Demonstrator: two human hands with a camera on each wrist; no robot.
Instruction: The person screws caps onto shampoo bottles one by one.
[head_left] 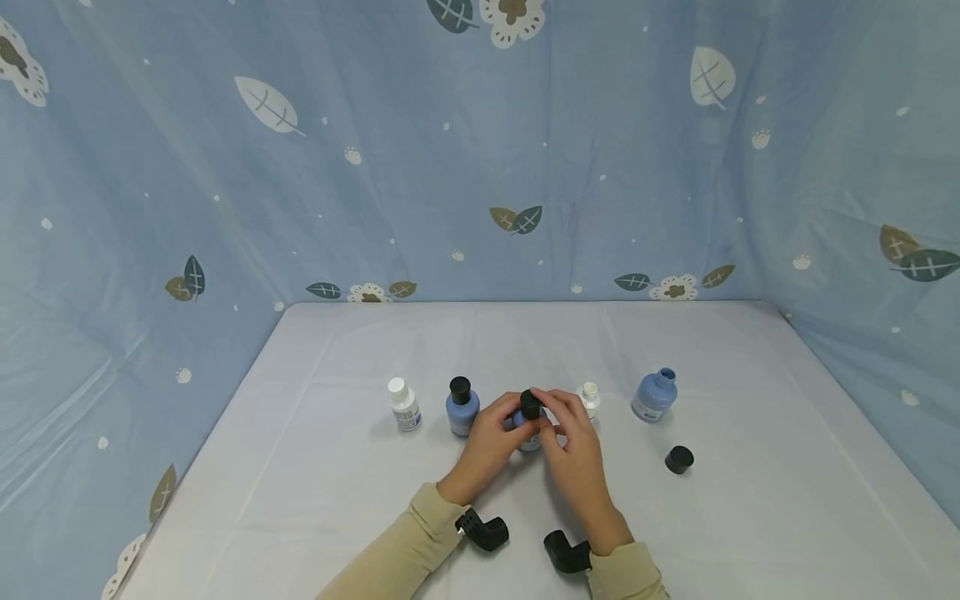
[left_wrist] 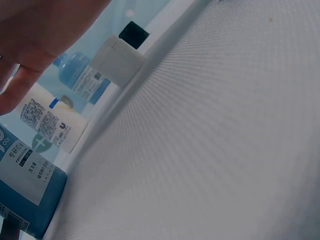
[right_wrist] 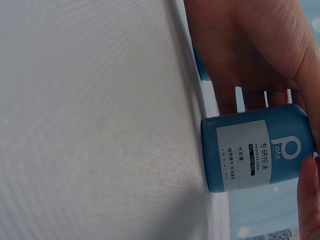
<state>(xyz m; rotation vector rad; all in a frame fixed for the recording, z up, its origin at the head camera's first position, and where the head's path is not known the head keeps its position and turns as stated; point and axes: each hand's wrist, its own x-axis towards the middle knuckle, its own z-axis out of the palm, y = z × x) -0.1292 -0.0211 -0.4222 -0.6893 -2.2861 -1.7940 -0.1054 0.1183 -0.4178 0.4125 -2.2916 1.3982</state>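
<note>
While my left hand (head_left: pixel 487 435) grips the blue shampoo bottle (right_wrist: pixel 245 152) upright on the tabletop (head_left: pixel 315 517) at twelve o'clock and my right hand (head_left: pixel 576 443) pinches its black cap (head_left: pixel 530 406), I seem to be twisting, which calls for steady bracing. A white bottle (head_left: pixel 590 402) close at two could hinder my right hand; an uncapped blue bottle (head_left: pixel 654 397) stands near three, a loose cap (head_left: pixel 679 459) between three and four.
</note>
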